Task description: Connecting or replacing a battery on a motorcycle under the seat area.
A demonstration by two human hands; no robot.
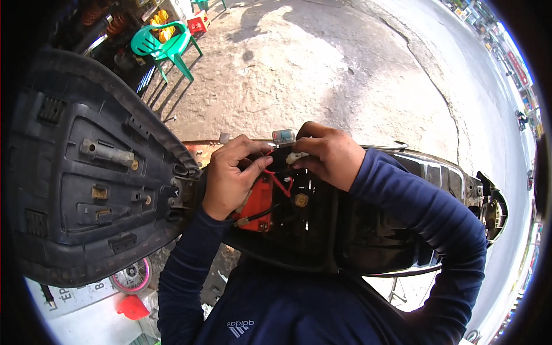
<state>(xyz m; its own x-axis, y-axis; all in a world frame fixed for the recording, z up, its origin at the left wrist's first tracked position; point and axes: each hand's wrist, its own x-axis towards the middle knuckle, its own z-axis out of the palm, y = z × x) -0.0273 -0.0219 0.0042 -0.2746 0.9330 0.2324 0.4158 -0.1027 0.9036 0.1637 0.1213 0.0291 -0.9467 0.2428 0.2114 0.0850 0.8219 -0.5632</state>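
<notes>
Over the open motorcycle body, my left hand (233, 175) pinches a thin red wire (280, 187), fingertips closed near its upper end. My right hand (325, 152) is closed on a small white connector (298, 156), just right of the left hand. A small blue-and-silver cylindrical part (283, 136) lies just above the fingers. Below them sit a red battery (259, 213), partly hidden by wires and my left hand, a black cable and a round tan fitting (301, 200) in the dark compartment. The raised black seat (75, 167) shows its underside at the left.
A green plastic chair (167, 46) and red stool (198, 23) stand on the concrete ground (356, 69) beyond the motorcycle. A pink-rimmed wheel (131, 286) and red plastic item (133, 307) lie lower left. A road (471, 63) with distant motorbikes runs along the right.
</notes>
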